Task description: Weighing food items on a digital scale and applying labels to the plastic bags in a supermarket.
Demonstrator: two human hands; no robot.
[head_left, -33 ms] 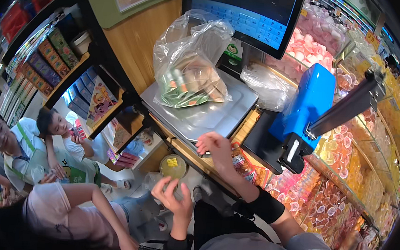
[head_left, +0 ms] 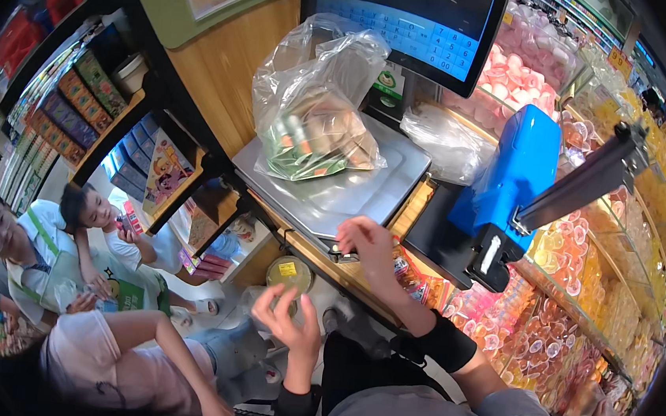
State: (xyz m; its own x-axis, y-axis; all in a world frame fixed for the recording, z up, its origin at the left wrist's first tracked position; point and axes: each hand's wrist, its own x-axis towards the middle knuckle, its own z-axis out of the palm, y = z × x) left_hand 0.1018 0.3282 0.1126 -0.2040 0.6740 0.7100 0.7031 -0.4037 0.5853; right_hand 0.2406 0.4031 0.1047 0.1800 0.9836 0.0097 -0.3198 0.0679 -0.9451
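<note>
A clear plastic bag point(head_left: 322, 100) with brown and green packs inside rests on the metal plate of a weighing scale point(head_left: 321, 205). By the front edge of this scale hovers my right hand point(head_left: 369, 247), its fingers loosely bent and nothing visible in them. My left hand point(head_left: 289, 323) is raised lower down, over the floor in front of the counter. Its fingers are spread and slightly curled, and it holds nothing. Behind the bag stands a touch screen point(head_left: 434, 46) with an on-screen keypad.
A blue device point(head_left: 516, 157) with a dark arm stands right of the scale, beside crumpled clear bags point(head_left: 446, 143). Bins of wrapped sweets point(head_left: 553, 322) fill the right side. People point(head_left: 127, 348) stand close on the left, near shelves of boxes point(head_left: 80, 107). A round tub point(head_left: 289, 274) sits below the counter.
My right hand has shifted slightly to the right and its fingers have bent a little more. My left hand has barely moved. The bag stays on the scale.
</note>
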